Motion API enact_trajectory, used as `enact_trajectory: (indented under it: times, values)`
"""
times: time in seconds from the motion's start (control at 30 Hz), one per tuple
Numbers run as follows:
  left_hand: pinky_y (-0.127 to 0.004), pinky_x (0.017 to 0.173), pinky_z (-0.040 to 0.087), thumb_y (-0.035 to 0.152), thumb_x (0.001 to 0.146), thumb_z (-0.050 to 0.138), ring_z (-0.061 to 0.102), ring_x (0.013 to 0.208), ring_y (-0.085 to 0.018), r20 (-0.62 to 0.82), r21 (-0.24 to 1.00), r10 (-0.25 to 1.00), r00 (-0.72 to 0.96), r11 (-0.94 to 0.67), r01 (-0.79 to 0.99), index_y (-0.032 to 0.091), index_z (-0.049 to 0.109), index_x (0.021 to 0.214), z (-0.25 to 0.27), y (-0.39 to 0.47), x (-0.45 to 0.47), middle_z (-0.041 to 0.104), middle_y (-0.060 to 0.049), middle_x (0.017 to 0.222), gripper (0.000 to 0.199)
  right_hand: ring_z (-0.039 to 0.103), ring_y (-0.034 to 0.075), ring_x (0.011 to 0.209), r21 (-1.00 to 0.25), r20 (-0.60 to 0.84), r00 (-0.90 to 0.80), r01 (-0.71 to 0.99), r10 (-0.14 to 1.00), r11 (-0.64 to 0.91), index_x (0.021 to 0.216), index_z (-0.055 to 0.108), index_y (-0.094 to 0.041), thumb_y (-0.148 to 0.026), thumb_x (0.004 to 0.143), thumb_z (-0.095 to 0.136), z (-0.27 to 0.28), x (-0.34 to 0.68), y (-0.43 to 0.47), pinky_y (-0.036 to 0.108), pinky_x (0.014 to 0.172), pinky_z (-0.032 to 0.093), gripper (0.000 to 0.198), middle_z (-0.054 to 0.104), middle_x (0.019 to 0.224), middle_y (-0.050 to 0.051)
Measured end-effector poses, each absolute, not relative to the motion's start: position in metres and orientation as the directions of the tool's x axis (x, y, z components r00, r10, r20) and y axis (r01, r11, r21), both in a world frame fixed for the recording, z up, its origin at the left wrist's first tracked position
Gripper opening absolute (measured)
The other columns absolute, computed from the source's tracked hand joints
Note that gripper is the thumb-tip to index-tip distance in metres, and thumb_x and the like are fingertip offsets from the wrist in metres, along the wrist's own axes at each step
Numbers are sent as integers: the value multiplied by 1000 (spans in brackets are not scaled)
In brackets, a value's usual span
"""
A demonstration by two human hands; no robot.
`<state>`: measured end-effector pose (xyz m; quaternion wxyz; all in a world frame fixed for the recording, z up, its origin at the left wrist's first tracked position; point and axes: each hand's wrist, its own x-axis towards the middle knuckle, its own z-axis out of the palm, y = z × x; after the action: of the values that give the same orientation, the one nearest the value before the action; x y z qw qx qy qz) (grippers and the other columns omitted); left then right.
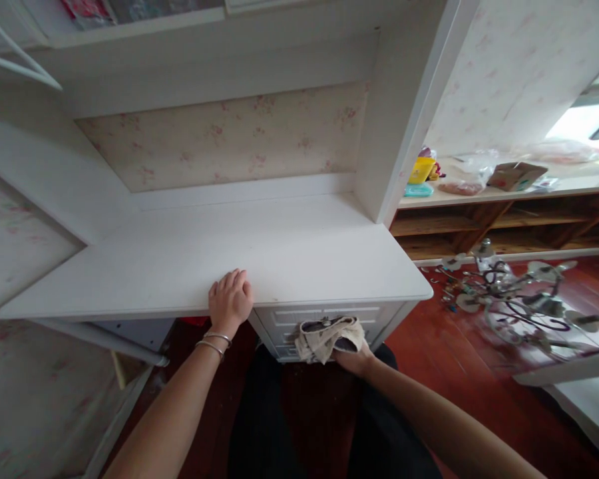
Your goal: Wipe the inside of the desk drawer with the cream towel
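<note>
My left hand (231, 299) lies flat on the front edge of the white desk (299, 249), fingers stretched out over the top and holding nothing. Two bangles circle that wrist. Lower and to the right, my right hand (355, 359) grips a crumpled beige and grey cloth (324, 338); the cloth hides most of its fingers. The cloth is in front of the white drawers (289, 318) under the desk's right side and covers part of them. Whether it touches the drawer fronts I cannot tell.
A white hutch (409, 113) rises from the desk's back. On the right, a chandelier (524, 299) with several arms lies on the red wooden floor (429, 372). Behind it stands a low shelf unit (444, 223) bearing a yellow container (420, 170), a cardboard box (516, 175) and plastic bags.
</note>
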<state>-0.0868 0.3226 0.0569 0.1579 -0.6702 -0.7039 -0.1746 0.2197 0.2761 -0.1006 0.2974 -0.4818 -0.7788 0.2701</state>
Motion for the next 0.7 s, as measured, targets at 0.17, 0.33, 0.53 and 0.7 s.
enact_trajectory:
  times: [0.17, 0.33, 0.53, 0.7]
  values:
    - [-43, 105, 35, 28, 94, 37, 51, 123, -24, 451, 29, 891, -57, 49, 998, 23, 61, 125, 59, 322, -86, 59, -6, 135, 40, 58, 28, 117, -594, 267, -508, 583, 819, 555, 121, 63, -21, -20, 85, 53, -100, 144, 269, 50, 106, 39, 38, 65, 126, 9]
    - [-44, 105, 34, 28, 94, 36, 50, 124, -24, 459, 31, 887, -51, 42, 999, 24, 61, 125, 60, 320, -87, 59, -7, 136, 40, 54, 25, 122, -411, 258, -638, 607, 725, 680, 128, 58, -24, -12, 88, 47, -67, 108, 270, 44, 111, 33, 44, 62, 132, 8]
    - [-46, 105, 34, 28, 93, 37, 51, 124, -26, 474, 56, 880, -43, 19, 998, 23, 62, 124, 59, 320, -88, 59, -8, 135, 40, 57, 23, 116, -8, 197, -805, 570, 560, 822, 129, 53, -17, -14, 96, 44, -10, 141, 271, 39, 99, 46, 35, 64, 124, 13]
    - [-47, 104, 35, 28, 93, 37, 52, 122, -27, 471, 73, 881, -42, 8, 997, 22, 62, 124, 59, 319, -89, 59, -10, 134, 40, 63, 24, 96, 165, 171, -827, 559, 535, 813, 112, 60, -14, -16, 94, 52, 14, 187, 259, 38, 86, 50, 20, 69, 99, 11]
